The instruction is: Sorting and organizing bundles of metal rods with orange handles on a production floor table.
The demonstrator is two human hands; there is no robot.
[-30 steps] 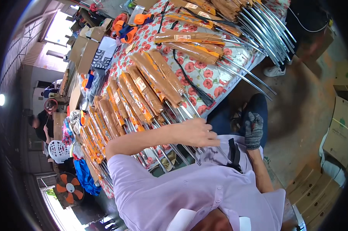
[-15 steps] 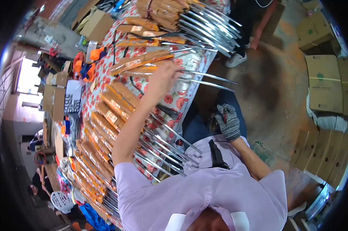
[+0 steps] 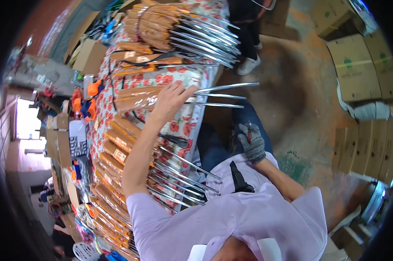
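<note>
My bare left hand (image 3: 174, 96) lies over a few metal rods (image 3: 227, 95) with orange-brown, plastic-wrapped ends (image 3: 137, 96), its fingers curled round them where wrapping meets metal. The bright rod ends stick out past the table's right edge. My right hand (image 3: 252, 143), in a grey knitted glove, is closed near my lap around a small red-handled tool (image 3: 249, 134); its kind is mostly hidden by the fingers. Below my left hand, a long row of similar wrapped rods (image 3: 118, 154) lies side by side, metal ends toward me.
A tied bundle of wrapped rods (image 3: 151, 26) lies at the table's far end. The table has a red-flowered cloth (image 3: 174, 127). Another person's legs and white shoe (image 3: 248, 65) are beyond its right edge. Cardboard boxes (image 3: 353, 65) are stacked on the right; orange plastic pieces (image 3: 90, 108) lie left.
My left hand has come down onto the rods, which now lie together beneath it, three metal ends jutting out instead of two. The view has shifted slightly. My gloved right hand keeps its grip.
</note>
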